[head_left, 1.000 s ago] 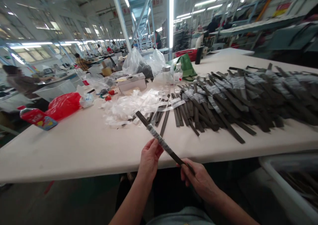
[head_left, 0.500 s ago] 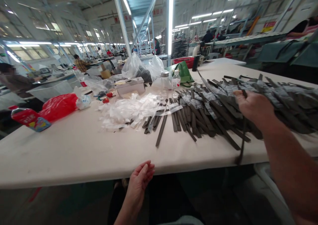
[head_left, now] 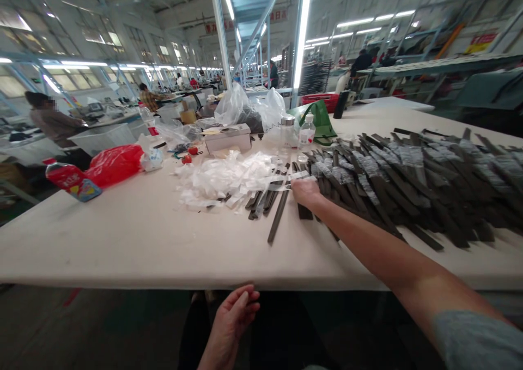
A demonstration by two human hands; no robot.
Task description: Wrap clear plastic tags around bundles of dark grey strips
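Observation:
My right hand (head_left: 305, 191) reaches to where the white strips meet the dark bundles, its fingers closed and the fingertips mostly hidden. What it grips, if anything, cannot be made out. Just left of it lie several loose dark strips (head_left: 278, 217), flat and narrow. Farther left is a heap of crumpled white strips (head_left: 229, 179). Dark strip bundles (head_left: 376, 168), wrapped midway in clear film, are piled to the right. Below the table's front edge, my left hand (head_left: 235, 315) is loosely closed, thumb against the index finger, with nothing visible in it.
On the pale table (head_left: 134, 244) stand a white box (head_left: 229, 140), a glass jar (head_left: 287, 133), a small bottle (head_left: 306, 131) and a green bag (head_left: 321, 122). A red bag (head_left: 114, 165) and a red pouch (head_left: 69, 179) lie left. A person (head_left: 53, 119) works beyond.
My right hand has moved left from over the bundles to the edge of the white strips. The dark strip hanging from it is no longer visible. My left hand stays low, almost unmoved.

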